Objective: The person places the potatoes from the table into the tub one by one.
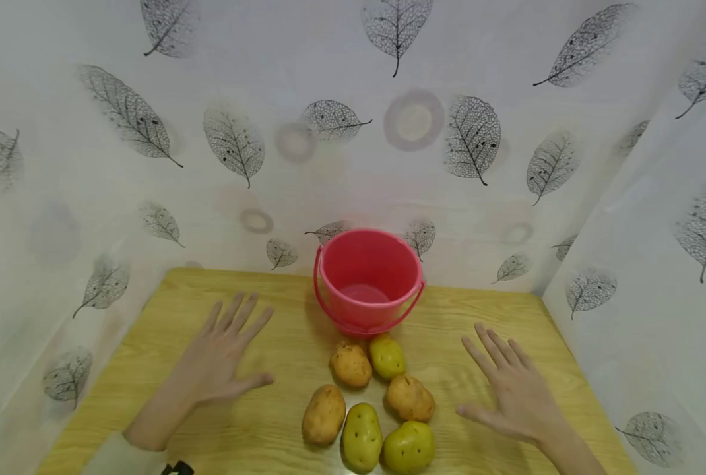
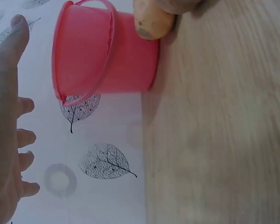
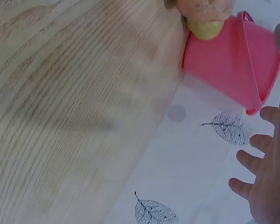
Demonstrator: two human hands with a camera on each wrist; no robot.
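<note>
Both hands hover over the table with fingers spread and hold nothing. The left hand (image 1: 219, 356) is left of the potatoes, its thumb pointing toward them. On the other side the right hand (image 1: 513, 392) has its thumb toward the group too. Between them lie several potatoes: brownish ones, such as a potato (image 1: 324, 415) at the left, and yellow-green ones, such as a potato (image 1: 361, 437) at the front. Behind them a pink bucket (image 1: 359, 316) stands upright, its inside bare and its handle hanging down at the front. One yellow-green potato (image 1: 387, 357) sits close against the bucket's base.
The wood-grain table (image 1: 258, 429) ends at the back against a white curtain (image 1: 341, 185) printed with dark leaves. Similar sheeting (image 1: 656, 343) rises along the right edge, and more along the left. A dark object (image 1: 177, 468) shows by the left sleeve (image 1: 124, 455).
</note>
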